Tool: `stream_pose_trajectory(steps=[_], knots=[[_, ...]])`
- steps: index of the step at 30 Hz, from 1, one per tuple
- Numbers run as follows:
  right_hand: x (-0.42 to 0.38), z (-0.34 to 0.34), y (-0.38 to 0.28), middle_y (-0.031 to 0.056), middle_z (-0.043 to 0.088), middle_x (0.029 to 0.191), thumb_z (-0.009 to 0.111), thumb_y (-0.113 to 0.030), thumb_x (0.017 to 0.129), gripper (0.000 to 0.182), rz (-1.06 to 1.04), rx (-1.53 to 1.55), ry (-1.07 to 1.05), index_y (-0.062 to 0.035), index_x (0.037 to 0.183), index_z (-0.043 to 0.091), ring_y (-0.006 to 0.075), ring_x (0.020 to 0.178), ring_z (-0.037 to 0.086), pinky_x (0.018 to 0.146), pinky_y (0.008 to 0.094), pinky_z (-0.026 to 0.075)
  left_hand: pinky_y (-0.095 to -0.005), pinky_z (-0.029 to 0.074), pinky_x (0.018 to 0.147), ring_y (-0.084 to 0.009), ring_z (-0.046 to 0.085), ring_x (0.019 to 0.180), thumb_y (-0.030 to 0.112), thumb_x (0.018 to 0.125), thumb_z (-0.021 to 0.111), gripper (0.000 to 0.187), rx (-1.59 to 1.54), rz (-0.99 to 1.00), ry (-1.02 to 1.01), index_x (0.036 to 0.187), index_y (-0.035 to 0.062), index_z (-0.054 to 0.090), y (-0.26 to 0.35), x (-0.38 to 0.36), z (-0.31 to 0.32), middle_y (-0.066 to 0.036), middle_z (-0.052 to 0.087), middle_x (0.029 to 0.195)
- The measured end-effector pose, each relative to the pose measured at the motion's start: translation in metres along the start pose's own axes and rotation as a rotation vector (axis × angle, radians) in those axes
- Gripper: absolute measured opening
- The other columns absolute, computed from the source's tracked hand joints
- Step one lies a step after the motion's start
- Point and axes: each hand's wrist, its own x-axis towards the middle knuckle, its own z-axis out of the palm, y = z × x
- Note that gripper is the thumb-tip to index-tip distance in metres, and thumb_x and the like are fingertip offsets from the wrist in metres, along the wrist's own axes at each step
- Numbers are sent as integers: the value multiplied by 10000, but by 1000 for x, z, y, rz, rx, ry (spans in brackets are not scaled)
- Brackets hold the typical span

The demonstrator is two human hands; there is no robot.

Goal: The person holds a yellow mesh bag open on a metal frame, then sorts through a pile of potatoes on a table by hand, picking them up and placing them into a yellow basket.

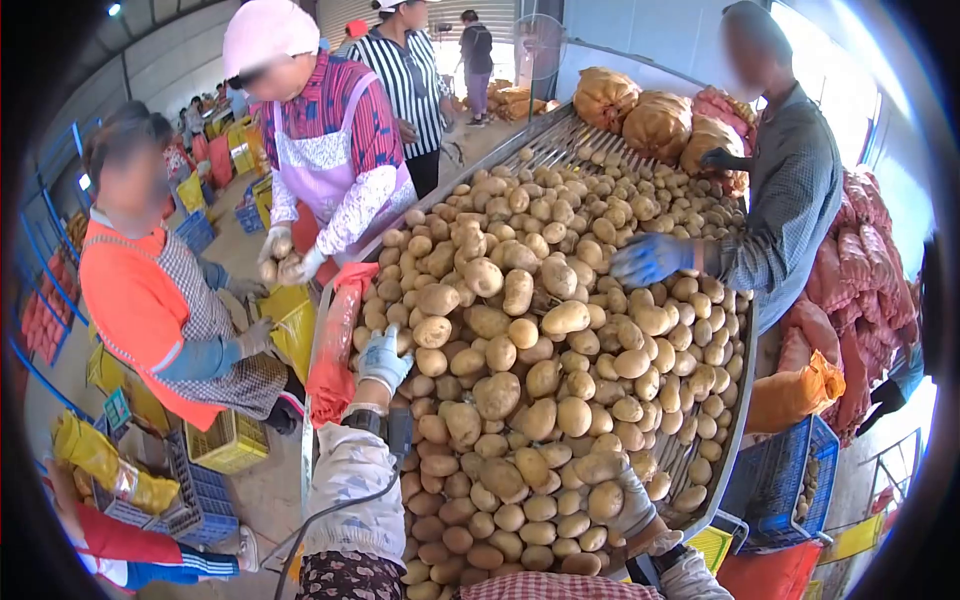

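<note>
A wide heap of potatoes (500, 330) covers the slatted metal table in front of me. My left hand (385, 362), in a pale blue glove, rests on the heap's left edge beside a red mesh sack (340, 340); its fingers are apart and hold nothing I can see. Down at the lower right, my right hand (634, 507) wears a greyish-white glove. It is stretched out against the side of a potato (605, 502), and its thumb is hidden. A dark device (398, 432) with a cable is strapped at my left wrist.
Across the table, a person's blue glove (652, 260) touches the heap. At the left, another person holds potatoes in white gloves (290, 265). Full sacks (657, 122) stand at the far end. Blue crates (785, 490) and stacked red sacks (850, 270) line the right.
</note>
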Motion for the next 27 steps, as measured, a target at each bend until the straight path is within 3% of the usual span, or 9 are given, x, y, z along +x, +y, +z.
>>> stream_pose_trajectory(steps=[6,8,12,14,16,18,22,23,27], knots=[[6,-20,17,154,393,1417,373,-661,908,797,-107,31,-93,-68,1439,315,264,1291,400,1094,402,327,-354,530,668,-276,649,818,434,811,710,516,-552,-147,388,1138,67,556,8,-56,6,-157,653,944],[-29,84,-7,140,255,1525,266,-726,900,863,-142,57,-151,-95,1488,244,276,1386,284,1159,419,221,-238,415,417,-138,615,578,537,906,548,503,-1519,-338,-63,1047,57,603,49,-102,-15,-78,654,774],[-11,47,10,125,365,1472,371,-820,791,936,-39,87,-98,-97,1384,420,297,1322,380,1004,471,401,-205,269,291,-96,438,337,691,908,333,685,-1556,-533,-639,903,81,643,151,-191,-45,-35,605,588],[-19,62,11,201,339,1457,382,-735,864,913,-144,206,-89,-17,1426,325,312,1350,335,1140,437,264,-179,344,307,-70,533,435,681,913,337,678,-1733,-637,-914,956,76,641,175,-212,-57,-15,624,631],[-25,54,18,211,447,1354,442,-712,859,853,-120,478,-387,-20,1357,413,337,1251,448,1072,437,372,-168,336,292,-78,531,423,673,925,301,703,-1712,-635,-999,1000,64,644,170,-231,-24,-20,640,646],[-33,41,24,174,551,1219,474,-736,826,812,-157,228,33,-63,1279,495,308,1026,581,846,426,538,-187,416,355,-95,580,506,661,939,260,715,-1803,-332,-1148,1041,61,634,178,-242,-34,-37,661,720],[-58,39,34,96,592,1132,522,-781,754,846,-174,379,40,-95,1248,520,295,947,597,797,484,530,-255,518,637,-139,607,757,580,983,272,633,-1638,-496,-844,1056,57,620,205,-279,-30,-59,654,854],[-63,40,34,83,593,1145,525,-778,756,828,-206,400,74,-112,1248,526,284,948,598,790,484,530,-309,453,912,-185,548,1030,447,1023,309,538,-1629,-338,-765,1211,3,549,188,-287,-1,-109,615,1127],[-92,33,47,66,593,1177,533,-725,799,749,-262,373,144,-129,1252,537,245,1007,602,797,437,559,-334,476,843,-241,585,980,456,992,377,547,-1095,94,-705,1204,-24,531,186,-298,39,-157,619,1064]])
